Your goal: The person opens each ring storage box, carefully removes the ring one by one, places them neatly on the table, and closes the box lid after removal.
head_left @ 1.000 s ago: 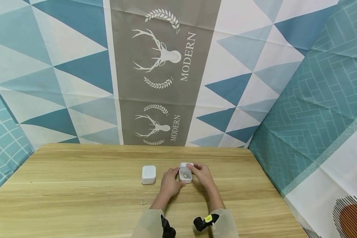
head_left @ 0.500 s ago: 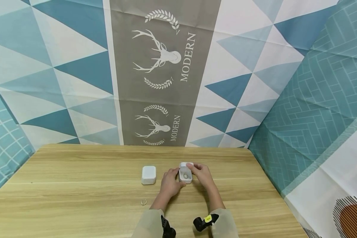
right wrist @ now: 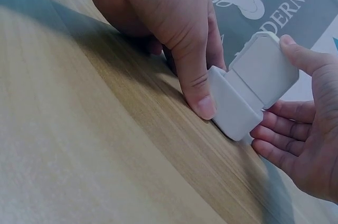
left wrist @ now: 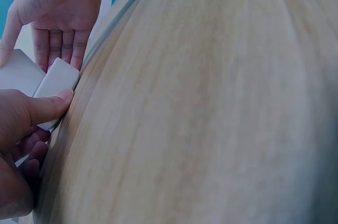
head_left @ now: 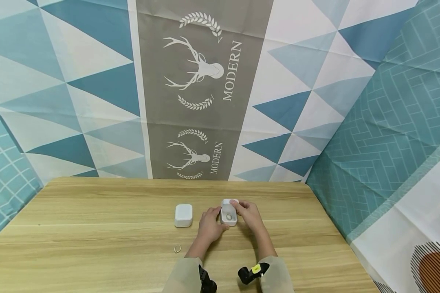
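Note:
A small white ring box (head_left: 229, 222) stands with its lid up on the wooden table, and a ring (head_left: 229, 217) sits inside it. My left hand (head_left: 208, 226) grips the base (right wrist: 235, 110) from the left, its thumb on the front side. At the raised lid (right wrist: 265, 70), my right hand (head_left: 251, 215) holds the right edge, thumb tip at the corner; its other fingers lie loosely beside the box in the right wrist view. The right index finger is mostly hidden behind the lid.
To the left stands a second white box (head_left: 183, 215) with its lid down. Nearer the front, a loose ring (head_left: 177, 248) lies on the table (head_left: 106, 228). A patterned cloth (head_left: 194, 89) hangs behind the table's back edge.
The lid's upper edge sits very slightly higher than before. Both hands keep the same hold, and the other box and loose ring have not moved.

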